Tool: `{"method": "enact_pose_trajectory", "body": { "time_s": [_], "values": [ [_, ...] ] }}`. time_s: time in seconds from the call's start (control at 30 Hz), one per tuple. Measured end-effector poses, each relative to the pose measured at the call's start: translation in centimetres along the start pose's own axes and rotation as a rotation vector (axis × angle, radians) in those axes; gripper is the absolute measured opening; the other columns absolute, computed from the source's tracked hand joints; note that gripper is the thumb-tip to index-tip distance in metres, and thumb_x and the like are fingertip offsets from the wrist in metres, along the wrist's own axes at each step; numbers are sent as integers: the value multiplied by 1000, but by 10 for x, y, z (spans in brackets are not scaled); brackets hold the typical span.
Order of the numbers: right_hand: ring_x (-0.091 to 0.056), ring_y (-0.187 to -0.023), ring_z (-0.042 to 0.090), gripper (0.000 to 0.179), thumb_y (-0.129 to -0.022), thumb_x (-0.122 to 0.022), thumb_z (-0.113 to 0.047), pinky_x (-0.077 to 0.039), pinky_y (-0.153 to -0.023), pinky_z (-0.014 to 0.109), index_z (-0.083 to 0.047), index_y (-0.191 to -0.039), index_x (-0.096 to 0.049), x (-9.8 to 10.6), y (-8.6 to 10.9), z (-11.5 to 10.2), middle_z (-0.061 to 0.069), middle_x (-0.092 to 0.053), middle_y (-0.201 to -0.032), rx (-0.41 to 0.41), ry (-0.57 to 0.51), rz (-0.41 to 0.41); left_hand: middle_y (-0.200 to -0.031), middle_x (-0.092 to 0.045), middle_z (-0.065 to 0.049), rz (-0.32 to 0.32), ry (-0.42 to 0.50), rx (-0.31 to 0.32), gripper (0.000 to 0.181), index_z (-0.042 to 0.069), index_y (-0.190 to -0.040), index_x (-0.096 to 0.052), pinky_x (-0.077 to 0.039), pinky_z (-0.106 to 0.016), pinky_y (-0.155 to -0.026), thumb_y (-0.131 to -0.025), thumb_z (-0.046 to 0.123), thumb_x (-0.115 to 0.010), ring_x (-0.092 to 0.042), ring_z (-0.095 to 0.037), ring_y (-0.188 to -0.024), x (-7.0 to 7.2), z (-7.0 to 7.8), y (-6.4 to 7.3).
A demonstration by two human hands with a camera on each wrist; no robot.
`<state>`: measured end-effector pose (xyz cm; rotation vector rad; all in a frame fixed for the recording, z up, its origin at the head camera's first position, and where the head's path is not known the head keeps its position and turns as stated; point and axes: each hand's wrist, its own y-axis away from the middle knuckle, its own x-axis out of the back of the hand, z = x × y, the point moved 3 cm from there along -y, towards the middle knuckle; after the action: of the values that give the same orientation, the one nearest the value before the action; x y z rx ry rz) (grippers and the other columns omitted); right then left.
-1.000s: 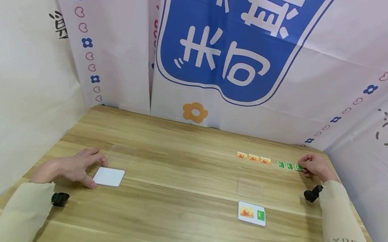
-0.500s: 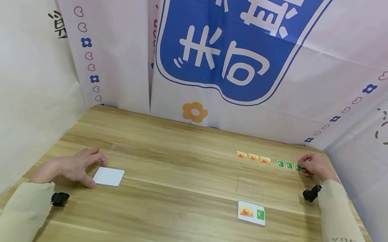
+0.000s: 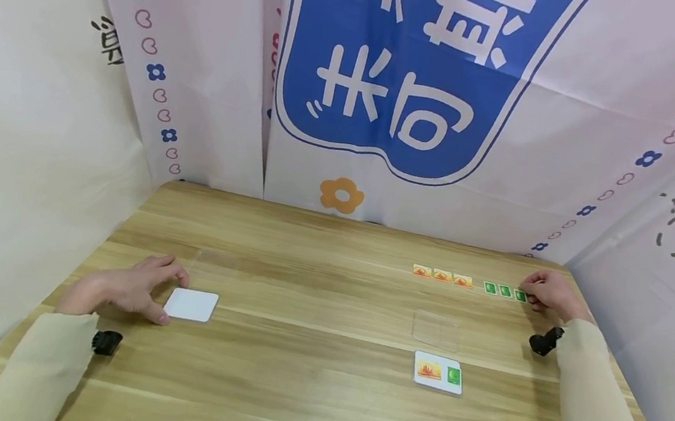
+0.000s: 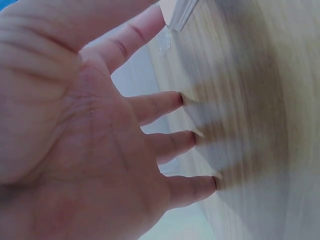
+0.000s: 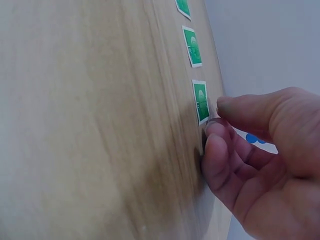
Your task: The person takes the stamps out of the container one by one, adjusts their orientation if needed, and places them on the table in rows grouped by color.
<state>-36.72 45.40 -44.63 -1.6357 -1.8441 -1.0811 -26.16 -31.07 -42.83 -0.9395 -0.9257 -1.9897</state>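
In the head view my left hand (image 3: 138, 286) rests beside a white card (image 3: 190, 305), its thumb and index finger at the card's left corners. The left wrist view shows spread fingers (image 4: 155, 147) with tips on the table and the index finger near the card's edge. At the far right, my right hand (image 3: 550, 293) touches the end sticker (image 3: 520, 296) of a row of green stickers. In the right wrist view that green sticker (image 5: 200, 101) lies on the wood. Curled fingertips meet its near corner and the thumb is just above; whether they pinch it is unclear.
Three orange stickers (image 3: 442, 275) lie left of the green row. A white card (image 3: 438, 373) bearing one orange and one green sticker lies front right. Clear plastic covers (image 3: 435, 330) lie behind both cards. Printed cloth (image 3: 220, 81) walls the table's back and sides.
My right fingertips stay at the end green sticker, which shifts slightly and shows more fully now. The left hand keeps its place by the white card. The head view tilts slightly.
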Motion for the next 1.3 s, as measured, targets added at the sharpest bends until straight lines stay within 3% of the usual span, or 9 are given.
{"method": "enact_pose_trajectory", "body": {
  "time_s": [0.4, 0.7, 1.13, 1.3],
  "values": [
    [-58, -68, 12, 30, -100, -53, -15, -56, -63, 30, 11, -115, -52, 2, 9, -4, 4, -59, -77, -2, -101, 1, -149, -18, -43, -5, -15, -7, 58, 21, -114, -50, -24, -79, -97, -70, 34, -86, -17, -65, -134, -1, -2, -2],
    [-59, -69, 12, 36, -102, -50, -18, -56, -66, 34, 13, -121, -47, 8, 18, -8, 8, -60, -85, 74, -185, 16, -148, -19, -44, -6, -21, -22, 58, 19, -114, -50, -25, -79, -97, -71, 34, -86, -18, -65, -134, 4, 4, -2],
    [-61, -75, 17, 41, -101, -53, -30, -57, -70, 35, 7, -119, -53, 10, 30, -34, 16, -61, -96, 103, -84, 66, -147, -22, -43, 11, -15, -48, 60, 17, -117, -52, -26, -79, -96, -71, 36, -85, -19, -65, -133, 3, 3, 0],
    [-62, -76, 19, 47, -101, -52, -35, -58, -72, 35, 7, -122, -52, 11, 36, -42, 16, -60, -99, 120, -76, 71, -144, -29, -41, 26, -13, -66, 56, 14, -119, -54, -28, -77, -97, -77, 40, -81, -25, -63, -132, 5, 4, -2]
  ]
}}
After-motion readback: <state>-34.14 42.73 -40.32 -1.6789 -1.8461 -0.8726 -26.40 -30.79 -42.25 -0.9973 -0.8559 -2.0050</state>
